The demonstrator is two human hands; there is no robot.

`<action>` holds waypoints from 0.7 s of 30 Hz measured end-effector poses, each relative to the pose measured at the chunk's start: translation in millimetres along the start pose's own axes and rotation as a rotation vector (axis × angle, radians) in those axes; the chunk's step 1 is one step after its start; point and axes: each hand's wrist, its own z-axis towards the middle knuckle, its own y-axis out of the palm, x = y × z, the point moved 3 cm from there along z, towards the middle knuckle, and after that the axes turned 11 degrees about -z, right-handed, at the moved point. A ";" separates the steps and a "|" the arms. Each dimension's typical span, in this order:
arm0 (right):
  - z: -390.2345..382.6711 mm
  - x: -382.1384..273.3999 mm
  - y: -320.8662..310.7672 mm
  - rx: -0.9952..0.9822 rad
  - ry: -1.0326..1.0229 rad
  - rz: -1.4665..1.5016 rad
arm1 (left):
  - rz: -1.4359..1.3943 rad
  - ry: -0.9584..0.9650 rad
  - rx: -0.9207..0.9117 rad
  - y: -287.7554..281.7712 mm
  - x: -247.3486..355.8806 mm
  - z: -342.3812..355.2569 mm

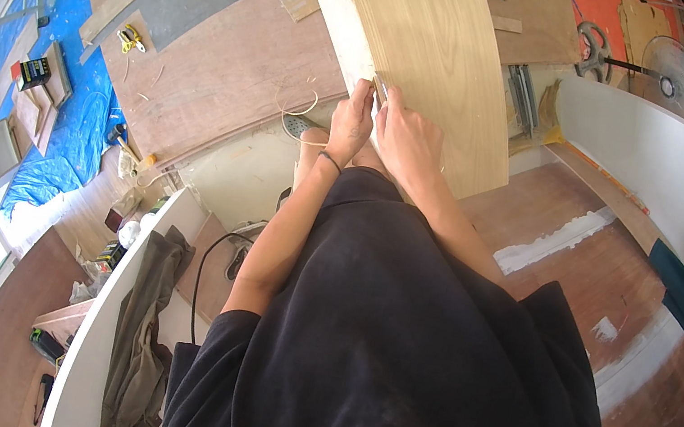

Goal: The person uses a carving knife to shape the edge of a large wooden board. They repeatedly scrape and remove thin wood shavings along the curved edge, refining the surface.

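Observation:
A long wood-grain panel [432, 37] stretches away from me, with a pale side edge along its left. At its near left corner my right hand [410, 141] is closed on a slim metallic tool [380, 85] whose kind I cannot make out. The tool lies against the panel's edge. Right beside it my left hand [351, 122] is closed, fingers pinched at the same edge; what they hold is hidden. A thin pale curled strip [316, 101] loops next to my left wrist.
Brown boards [232, 57] lie to the left, with yellow-handled pliers [130, 39] and shavings on them. Blue sheeting [47, 175] spreads at far left. A curved white partition [666, 143] and a fan [666, 86] stand on the right. Dark cloth [147, 335] hangs over another white edge.

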 end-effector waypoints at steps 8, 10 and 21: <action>0.0 1.0 -0.3 -0.034 0.011 0.011 | 0.040 -0.019 -0.013 0.3 -1.2 0.1; 0.6 0.6 0.7 -0.033 0.008 0.012 | 0.025 -0.018 -0.014 0.3 -3.9 0.2; 4.2 -0.3 -4.6 -0.023 -0.021 0.009 | -0.037 0.004 0.007 1.4 -0.6 0.6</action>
